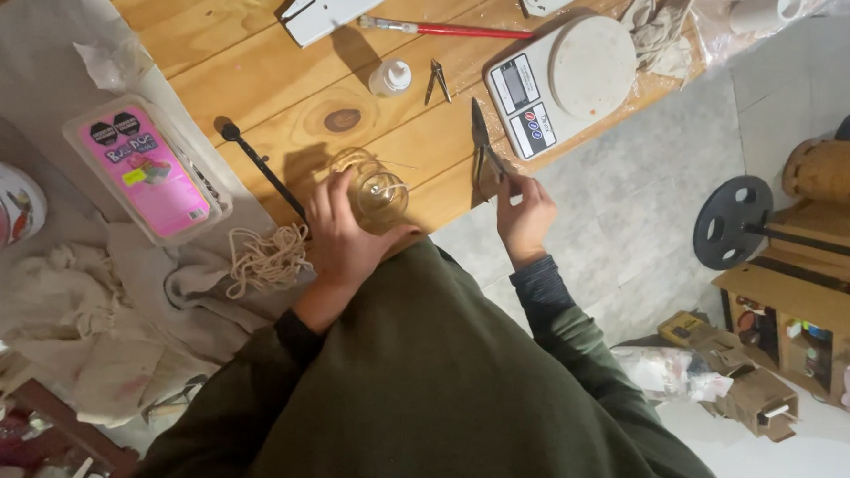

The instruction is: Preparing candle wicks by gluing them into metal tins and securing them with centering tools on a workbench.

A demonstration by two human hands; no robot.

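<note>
I found the left hand (341,228) wrapped around a small clear glass (377,195), fingers closed on its near wall, holding it upright at the table (261,60) edge just in front of the body. Something pale, perhaps a wick, stood inside it; I could not tell for certain. The right hand (526,215) was clamped on the handles of a pair of pliers (484,146), whose dark jaws pointed away over the wood, just beside a white scale (585,69). Hands and tools stood apart, the pliers to the right of the glass and not touching it. I judged the glass light, rigid, smooth and breakable, liable to slip if gripped only at the rim, so the side wall, taken around its girth as the left hand had it, looked the sound place to hold. The pliers I judged stiff and heavier, best held at the handles. Nearby lay a coil of pale string (266,258) on a grey cloth (77,329), touching the table edge, a black rod (261,170) just left of the glass, a pink-lidded tub (146,169), a small white bottle (390,77), a red-handled brush (453,28) and a small metal clip (439,80).
</note>
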